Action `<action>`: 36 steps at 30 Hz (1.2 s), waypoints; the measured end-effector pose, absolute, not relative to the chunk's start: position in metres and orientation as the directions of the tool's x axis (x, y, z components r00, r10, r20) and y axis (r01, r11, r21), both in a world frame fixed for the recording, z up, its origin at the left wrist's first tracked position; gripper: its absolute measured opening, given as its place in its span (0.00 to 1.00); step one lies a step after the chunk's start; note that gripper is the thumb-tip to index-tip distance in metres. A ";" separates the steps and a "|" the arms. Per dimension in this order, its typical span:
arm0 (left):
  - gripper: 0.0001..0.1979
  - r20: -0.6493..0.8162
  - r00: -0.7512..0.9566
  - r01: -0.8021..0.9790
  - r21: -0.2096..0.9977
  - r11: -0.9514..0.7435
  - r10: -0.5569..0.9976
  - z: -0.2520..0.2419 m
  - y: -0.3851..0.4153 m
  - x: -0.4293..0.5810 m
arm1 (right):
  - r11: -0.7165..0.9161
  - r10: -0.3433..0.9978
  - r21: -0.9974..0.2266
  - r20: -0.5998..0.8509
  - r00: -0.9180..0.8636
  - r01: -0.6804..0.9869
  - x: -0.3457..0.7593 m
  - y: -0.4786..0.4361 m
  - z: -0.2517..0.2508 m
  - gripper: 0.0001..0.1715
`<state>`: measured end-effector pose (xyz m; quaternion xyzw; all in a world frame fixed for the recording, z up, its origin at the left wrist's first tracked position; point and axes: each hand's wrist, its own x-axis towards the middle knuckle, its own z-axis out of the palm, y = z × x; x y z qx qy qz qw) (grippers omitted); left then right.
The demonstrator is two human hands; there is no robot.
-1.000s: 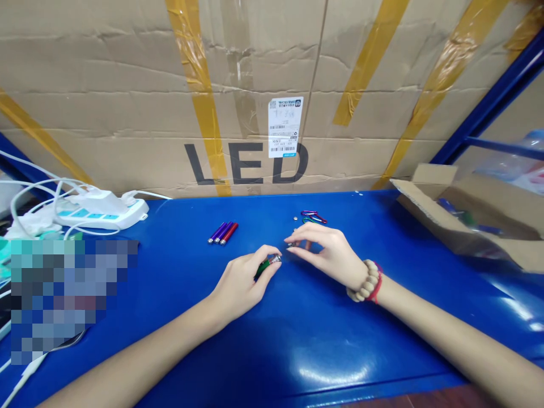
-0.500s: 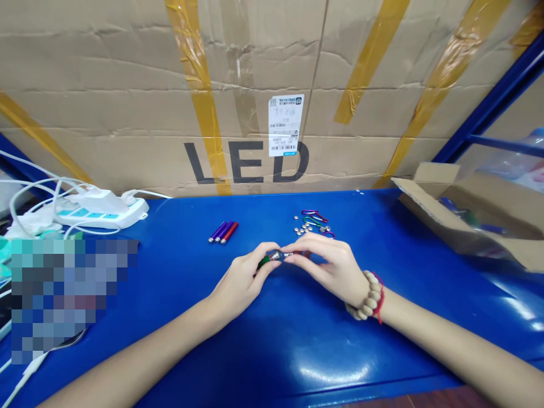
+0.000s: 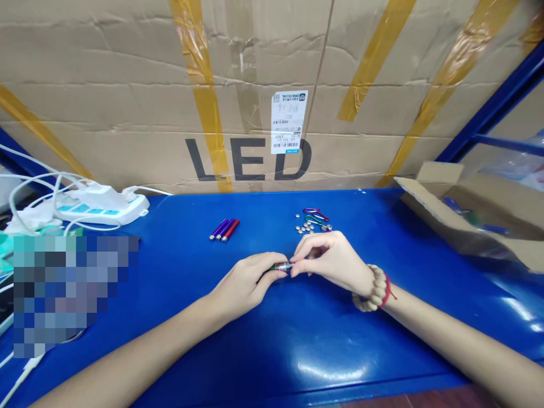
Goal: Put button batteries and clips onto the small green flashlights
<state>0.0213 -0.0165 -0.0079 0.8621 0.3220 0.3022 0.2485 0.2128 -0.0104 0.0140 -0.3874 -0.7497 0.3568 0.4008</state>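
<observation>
Closed around a green mini flashlight (image 3: 283,266) with a silver end is my left hand (image 3: 244,283); most of the green tube is hidden in the fingers. My right hand (image 3: 334,260) pinches thumb and forefinger at the flashlight's silver end, and whether a separate small part is between them is too small to tell. Beyond the hands, purple and red metal tubes (image 3: 224,229) lie side by side. Several button cells (image 3: 306,228) and coloured carabiners (image 3: 317,215) are on the blue table (image 3: 255,351) just behind my right hand.
A large cardboard box (image 3: 140,113) marked LED stands along the back edge. At right sits an open carton (image 3: 446,221) with blue and green items inside. A white power strip (image 3: 110,209) with cables occupies the left, near a pixelated patch (image 3: 72,294).
Both hands have shifted slightly right and down with the flashlight. Its silver end shows more, and the right fingertips have moved to its tip. The view has shifted a little.
</observation>
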 end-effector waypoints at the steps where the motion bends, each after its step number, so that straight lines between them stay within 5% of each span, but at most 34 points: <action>1: 0.11 0.363 0.619 0.397 0.620 -0.676 0.697 -0.008 -0.017 0.021 | 0.449 0.864 -0.837 0.319 -0.390 0.311 0.213 -0.011 0.015 0.16; 7: 0.10 0.432 0.656 0.380 0.520 -0.765 0.619 -0.013 -0.017 0.018 | 0.422 0.881 -0.847 0.300 -0.366 0.323 0.208 -0.017 0.011 0.16; 13: 0.11 0.562 0.650 0.402 0.317 -0.859 0.511 -0.018 -0.016 0.017 | 0.027 0.946 -0.978 -0.042 -0.323 0.207 0.203 -0.019 0.003 0.17; 20: 0.11 0.498 0.625 0.409 0.446 -0.796 0.601 -0.016 -0.018 0.020 | -0.196 0.901 -0.964 -0.249 -0.355 0.179 0.202 -0.016 0.007 0.19; 23: 0.11 0.452 0.598 0.452 0.492 -0.744 0.662 -0.014 -0.017 0.021 | -0.030 0.927 -0.965 -0.124 -0.353 0.259 0.204 -0.014 0.006 0.20; 25: 0.10 0.429 0.560 0.470 0.540 -0.699 0.708 -0.013 -0.017 0.023 | 0.247 0.935 -0.893 0.119 -0.334 0.375 0.208 -0.013 0.005 0.18; 29: 0.09 0.417 0.481 0.471 0.619 -0.629 0.771 -0.011 -0.015 0.024 | 0.712 0.695 -0.468 0.574 -0.433 0.523 0.218 -0.011 0.006 0.12; 33: 0.08 0.404 0.499 0.469 0.618 -0.631 0.767 -0.011 -0.015 0.024 | 0.819 0.516 -0.198 0.663 -0.542 0.538 0.224 -0.009 0.005 0.06; 36: 0.09 0.400 0.522 0.472 0.599 -0.646 0.753 -0.010 -0.016 0.024 | 0.832 0.465 -0.135 0.700 -0.543 0.539 0.225 -0.008 0.005 0.05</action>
